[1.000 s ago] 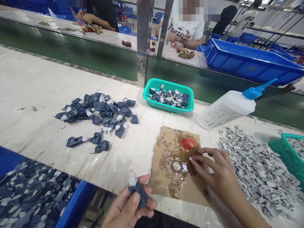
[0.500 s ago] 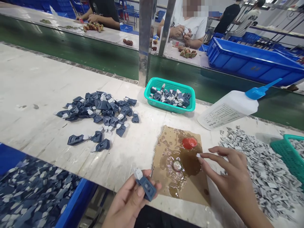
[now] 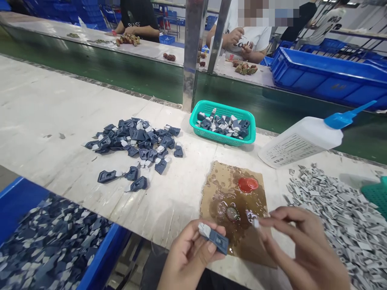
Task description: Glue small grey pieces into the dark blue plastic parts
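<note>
A: Left hand point(image 3: 189, 257), low and near the body: closed around a dark blue plastic part point(image 3: 218, 241) with a pale grey tab point(image 3: 204, 230) at its far end. Thumb on top, fingers curled underneath.

B: Right hand point(image 3: 302, 251)?

A: Just right of the left, well short of touching it. Thumb and forefinger pinched narrow on a small white piece point(image 3: 256, 222); other fingers loosely bent. The piece sits close beside the blue part, apart from it.

B: What lies directly ahead of the hands?

A: A brown cardboard sheet point(image 3: 220, 181), wet with glue puddles. On it a red cap point(image 3: 248, 184) at the far side and a small round metal cap point(image 3: 232, 214) nearer the fingers.

B: Further out?

A: Left and beyond the left hand, a loose heap of blue parts point(image 3: 137, 143) on the white table point(image 3: 45, 117). A teal basket point(image 3: 223, 121) with more, straight ahead. Right of the right hand, a spread of grey pieces point(image 3: 335, 209); beyond it a white glue bottle point(image 3: 302, 141) lying tilted, blue nozzle. Blue bin point(image 3: 18, 201) below the left hand.
</note>
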`<state>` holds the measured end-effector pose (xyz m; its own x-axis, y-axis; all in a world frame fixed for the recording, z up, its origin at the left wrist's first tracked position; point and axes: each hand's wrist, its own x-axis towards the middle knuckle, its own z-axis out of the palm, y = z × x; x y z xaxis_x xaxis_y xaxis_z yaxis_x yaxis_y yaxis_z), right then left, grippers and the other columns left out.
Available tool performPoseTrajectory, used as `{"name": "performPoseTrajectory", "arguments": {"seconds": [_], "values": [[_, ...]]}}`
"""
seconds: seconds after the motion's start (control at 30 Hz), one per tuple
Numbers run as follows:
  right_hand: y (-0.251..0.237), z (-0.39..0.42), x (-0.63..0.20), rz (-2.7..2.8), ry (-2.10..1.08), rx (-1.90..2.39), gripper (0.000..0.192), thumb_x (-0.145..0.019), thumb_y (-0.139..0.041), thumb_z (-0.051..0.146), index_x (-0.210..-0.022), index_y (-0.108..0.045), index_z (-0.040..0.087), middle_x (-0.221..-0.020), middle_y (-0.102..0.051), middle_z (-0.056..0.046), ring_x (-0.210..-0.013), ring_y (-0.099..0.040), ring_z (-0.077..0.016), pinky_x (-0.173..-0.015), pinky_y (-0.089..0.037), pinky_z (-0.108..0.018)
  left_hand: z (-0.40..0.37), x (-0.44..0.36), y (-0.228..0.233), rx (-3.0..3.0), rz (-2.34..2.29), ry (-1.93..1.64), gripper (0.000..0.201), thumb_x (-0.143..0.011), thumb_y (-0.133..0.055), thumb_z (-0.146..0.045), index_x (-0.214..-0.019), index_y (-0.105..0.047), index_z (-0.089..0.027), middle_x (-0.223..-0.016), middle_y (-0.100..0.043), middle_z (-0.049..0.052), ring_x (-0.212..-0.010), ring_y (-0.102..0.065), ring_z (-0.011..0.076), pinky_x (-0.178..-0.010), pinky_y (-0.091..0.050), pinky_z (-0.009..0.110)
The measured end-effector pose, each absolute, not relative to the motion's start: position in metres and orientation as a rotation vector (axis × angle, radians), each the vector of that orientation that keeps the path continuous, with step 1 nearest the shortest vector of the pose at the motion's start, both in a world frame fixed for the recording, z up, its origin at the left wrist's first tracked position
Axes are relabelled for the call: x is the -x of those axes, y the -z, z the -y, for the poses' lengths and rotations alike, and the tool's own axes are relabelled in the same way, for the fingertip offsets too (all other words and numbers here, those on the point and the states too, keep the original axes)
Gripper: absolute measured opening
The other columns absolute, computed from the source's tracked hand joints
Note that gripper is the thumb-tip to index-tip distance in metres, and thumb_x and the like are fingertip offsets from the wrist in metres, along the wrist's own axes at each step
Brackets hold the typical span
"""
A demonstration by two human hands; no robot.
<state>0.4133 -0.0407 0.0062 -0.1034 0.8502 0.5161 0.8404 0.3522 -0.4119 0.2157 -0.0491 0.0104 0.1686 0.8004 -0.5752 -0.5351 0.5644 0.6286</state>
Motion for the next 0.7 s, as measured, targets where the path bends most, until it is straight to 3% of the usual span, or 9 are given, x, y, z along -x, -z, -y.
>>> {"name": "performPoseTrajectory", "arguments": {"seconds": [0.33,0.7], "values": [[-0.003,0.053,-0.378,1.922,-0.459,1.322,0.008,-0.083,-0.059,0.024,-0.09,-0.063,0.024,-0.088,-0.051,-0.007,-0.081,-0.058,-0.0166,-0.064,-0.055,-0.024,0.053,-0.221,-0.009,-0.478,-1.03,-1.066,0.018,-0.067,-0.078,-0.033,-0.082,-0.074,-0.023,-0.084,-0.075,0.003,-0.077,-0.067,0.0171,-0.063,-0.054,0.019],[-0.015,0.05,-0.383,2.1,-0.308,1.176,0.014,-0.078,-0.063,0.016,-0.091,-0.065,0.021,-0.083,-0.055,-0.006,-0.083,-0.058,-0.0161,-0.066,-0.054,-0.023,0.062,-0.22,-0.005,-0.703,-1.083,-1.151,0.012,-0.076,-0.069,-0.036,-0.086,-0.074,-0.03,-0.093,-0.076,-0.001,-0.073,-0.068,0.0118,-0.069,-0.051,0.015]]}}
